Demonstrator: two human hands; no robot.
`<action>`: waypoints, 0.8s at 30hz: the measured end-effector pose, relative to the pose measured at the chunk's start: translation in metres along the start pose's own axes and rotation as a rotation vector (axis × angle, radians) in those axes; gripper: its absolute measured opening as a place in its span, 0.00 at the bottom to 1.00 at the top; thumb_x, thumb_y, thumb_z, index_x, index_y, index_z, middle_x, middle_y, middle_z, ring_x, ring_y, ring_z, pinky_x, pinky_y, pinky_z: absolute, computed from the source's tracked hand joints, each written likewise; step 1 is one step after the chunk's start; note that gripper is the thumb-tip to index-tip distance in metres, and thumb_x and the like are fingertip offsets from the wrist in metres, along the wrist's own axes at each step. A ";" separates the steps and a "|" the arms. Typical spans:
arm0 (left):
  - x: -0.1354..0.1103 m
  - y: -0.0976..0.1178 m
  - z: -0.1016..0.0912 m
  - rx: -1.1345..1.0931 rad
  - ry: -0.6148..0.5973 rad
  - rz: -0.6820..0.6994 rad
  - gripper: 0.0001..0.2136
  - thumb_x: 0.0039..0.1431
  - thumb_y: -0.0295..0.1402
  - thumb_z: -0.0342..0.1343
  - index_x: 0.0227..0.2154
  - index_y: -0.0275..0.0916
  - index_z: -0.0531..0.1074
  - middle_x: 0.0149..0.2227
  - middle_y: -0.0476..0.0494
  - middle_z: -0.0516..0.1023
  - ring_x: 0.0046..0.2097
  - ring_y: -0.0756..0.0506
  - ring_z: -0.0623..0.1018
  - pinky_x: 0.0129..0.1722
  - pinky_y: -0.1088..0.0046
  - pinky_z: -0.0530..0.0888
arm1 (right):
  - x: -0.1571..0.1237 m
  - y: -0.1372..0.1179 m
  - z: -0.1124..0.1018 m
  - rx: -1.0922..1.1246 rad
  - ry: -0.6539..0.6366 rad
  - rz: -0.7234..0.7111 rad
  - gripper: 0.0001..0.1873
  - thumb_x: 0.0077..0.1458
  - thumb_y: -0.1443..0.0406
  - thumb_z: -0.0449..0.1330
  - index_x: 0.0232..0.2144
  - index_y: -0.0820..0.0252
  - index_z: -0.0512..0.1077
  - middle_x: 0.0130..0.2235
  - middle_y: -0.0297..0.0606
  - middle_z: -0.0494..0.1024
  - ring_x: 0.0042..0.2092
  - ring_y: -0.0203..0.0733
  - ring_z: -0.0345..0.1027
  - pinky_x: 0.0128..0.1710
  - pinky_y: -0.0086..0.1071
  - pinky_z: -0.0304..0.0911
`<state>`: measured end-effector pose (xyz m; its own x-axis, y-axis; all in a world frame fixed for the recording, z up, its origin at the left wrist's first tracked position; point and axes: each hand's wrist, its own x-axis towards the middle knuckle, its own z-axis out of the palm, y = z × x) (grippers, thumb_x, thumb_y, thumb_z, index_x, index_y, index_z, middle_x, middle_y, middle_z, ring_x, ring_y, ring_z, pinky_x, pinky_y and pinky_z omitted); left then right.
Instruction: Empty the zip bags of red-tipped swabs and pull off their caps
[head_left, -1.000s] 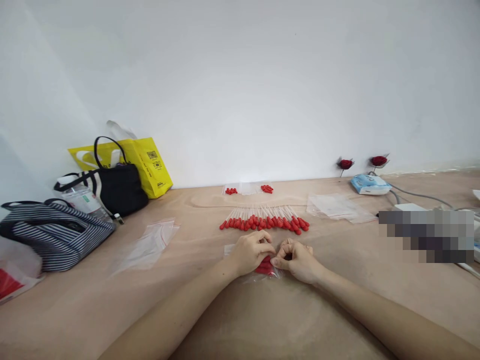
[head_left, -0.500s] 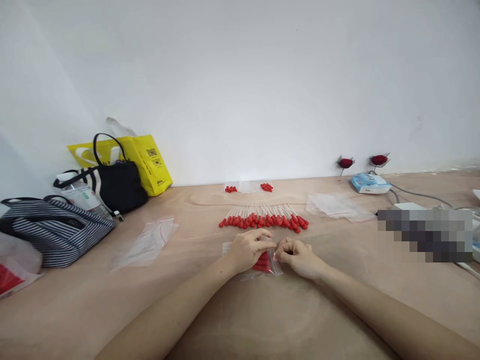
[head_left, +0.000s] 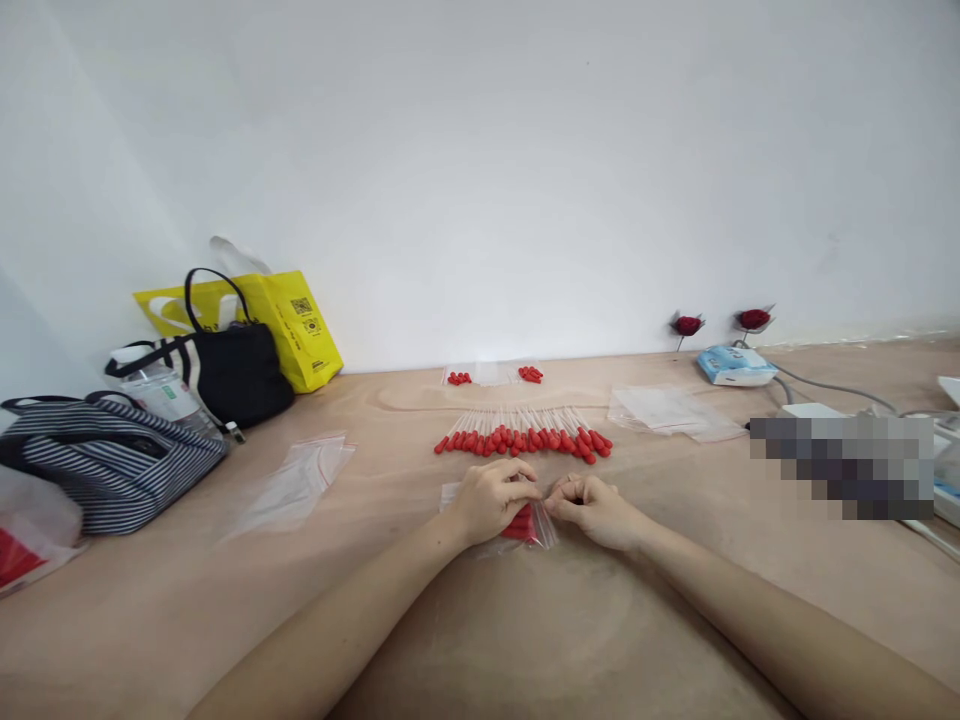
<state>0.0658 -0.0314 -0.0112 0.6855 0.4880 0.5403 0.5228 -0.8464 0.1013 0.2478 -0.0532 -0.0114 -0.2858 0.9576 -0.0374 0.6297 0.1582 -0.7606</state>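
A small clear zip bag (head_left: 525, 525) with red-tipped sticks inside lies on the wooden table (head_left: 480, 620) right in front of me. My left hand (head_left: 491, 500) rests on the bag with its fingers curled and pinching its top edge. My right hand (head_left: 592, 510) is closed in a pinch on the same edge, touching the left hand's fingertips. Just beyond the hands lies a row of several loose sticks with red tips (head_left: 525, 436).
A heap of empty clear bags (head_left: 667, 410) lies at the right, another clear bag (head_left: 296, 480) at the left. Two small filled bags (head_left: 491, 375) sit by the wall. A striped bag (head_left: 105, 460), black handbag (head_left: 232, 370) and yellow bag (head_left: 300, 320) stand at the left. Cables and a blue pack (head_left: 735, 365) are at the right.
Both hands stay pinched on the bag's top edge; they have shifted slightly away from me and the fingertips have slid a little along the edge.
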 end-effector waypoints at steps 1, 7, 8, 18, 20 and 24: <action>0.000 0.000 0.000 -0.005 0.003 0.003 0.10 0.56 0.28 0.47 0.30 0.41 0.74 0.36 0.47 0.74 0.33 0.52 0.72 0.32 0.78 0.68 | 0.001 0.000 0.000 0.020 -0.015 -0.006 0.13 0.45 0.58 0.53 0.18 0.58 0.71 0.29 0.29 0.73 0.35 0.38 0.65 0.47 0.40 0.44; 0.000 0.001 0.000 -0.013 0.003 -0.008 0.09 0.54 0.27 0.47 0.29 0.40 0.74 0.35 0.47 0.74 0.33 0.52 0.73 0.33 0.78 0.68 | 0.002 0.002 0.002 0.048 -0.013 0.012 0.12 0.43 0.58 0.54 0.18 0.58 0.71 0.31 0.31 0.73 0.37 0.41 0.64 0.49 0.44 0.39; 0.000 0.002 0.000 -0.010 -0.003 -0.010 0.09 0.53 0.27 0.47 0.29 0.40 0.73 0.35 0.47 0.74 0.33 0.52 0.73 0.33 0.78 0.68 | 0.002 0.001 0.002 0.044 -0.014 0.007 0.12 0.44 0.59 0.54 0.18 0.59 0.70 0.31 0.31 0.73 0.38 0.41 0.64 0.49 0.44 0.38; 0.008 0.006 -0.009 0.035 -0.166 -0.055 0.07 0.53 0.26 0.47 0.29 0.39 0.70 0.39 0.49 0.71 0.37 0.51 0.71 0.36 0.78 0.66 | 0.002 0.000 0.000 -0.001 -0.043 -0.014 0.10 0.45 0.64 0.50 0.19 0.58 0.70 0.33 0.31 0.74 0.38 0.40 0.64 0.49 0.40 0.41; 0.011 0.007 -0.011 0.065 -0.232 -0.069 0.06 0.53 0.26 0.47 0.29 0.39 0.69 0.39 0.50 0.70 0.37 0.51 0.71 0.35 0.77 0.66 | 0.002 0.000 0.001 -0.003 -0.032 -0.004 0.10 0.44 0.65 0.51 0.19 0.58 0.70 0.33 0.30 0.74 0.38 0.39 0.64 0.49 0.40 0.41; 0.016 0.010 -0.013 0.121 -0.315 -0.080 0.06 0.54 0.26 0.46 0.31 0.40 0.67 0.39 0.50 0.69 0.36 0.51 0.71 0.32 0.77 0.65 | 0.001 0.000 0.002 0.017 -0.017 0.019 0.09 0.43 0.65 0.51 0.18 0.59 0.70 0.31 0.29 0.73 0.37 0.38 0.64 0.49 0.39 0.40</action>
<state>0.0754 -0.0345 0.0098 0.7530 0.6092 0.2488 0.6243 -0.7809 0.0227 0.2457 -0.0525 -0.0124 -0.2863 0.9561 -0.0630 0.6228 0.1358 -0.7705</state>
